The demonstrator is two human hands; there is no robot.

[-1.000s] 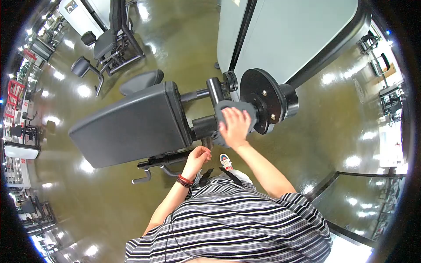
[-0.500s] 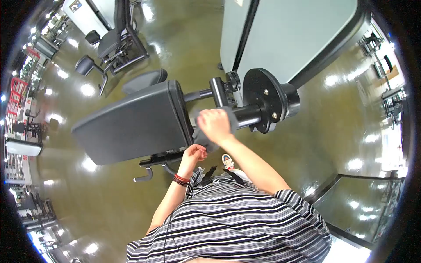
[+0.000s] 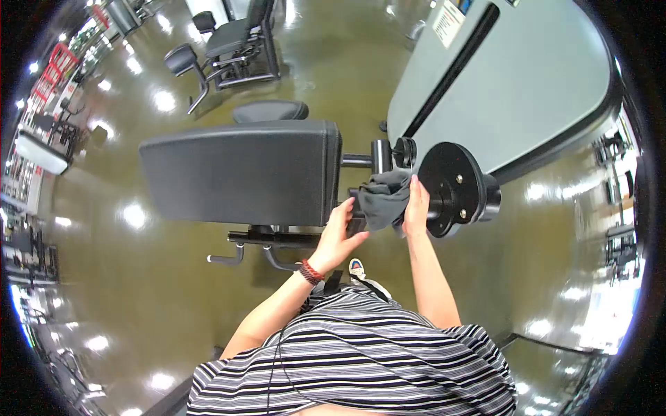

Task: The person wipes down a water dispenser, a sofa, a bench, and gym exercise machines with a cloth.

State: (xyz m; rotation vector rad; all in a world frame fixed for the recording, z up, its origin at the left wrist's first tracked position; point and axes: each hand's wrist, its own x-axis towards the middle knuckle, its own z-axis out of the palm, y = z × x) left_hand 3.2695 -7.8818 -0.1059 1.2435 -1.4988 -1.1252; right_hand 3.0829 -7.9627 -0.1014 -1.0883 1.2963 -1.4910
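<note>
A dark grey cloth (image 3: 383, 201) lies bunched over the black bar of a gym machine, between the padded seat and the round black plate. My right hand (image 3: 415, 211) is at the cloth's right edge, its fingers pointing up and pressed along the fabric; its thumb is mostly hidden. To the left, my left hand (image 3: 337, 239) has its thumb and fingers apart, close to the cloth and the lower corner of the black pad (image 3: 243, 173). It holds nothing. A red-brown beaded bracelet (image 3: 311, 272) circles the left wrist.
The round black plate (image 3: 451, 187) with bolts is just right of my right hand. Behind it rises a large grey machine housing (image 3: 513, 90). Below the pad, a handle (image 3: 232, 256) sticks out. Another seated machine (image 3: 236, 45) stands farther back on the shiny floor (image 3: 173, 305).
My right hand has gone from a closed grip on top of the cloth to its right edge. My left hand has opened and moved up beside it. The view has shifted, with the machine now farther right.
</note>
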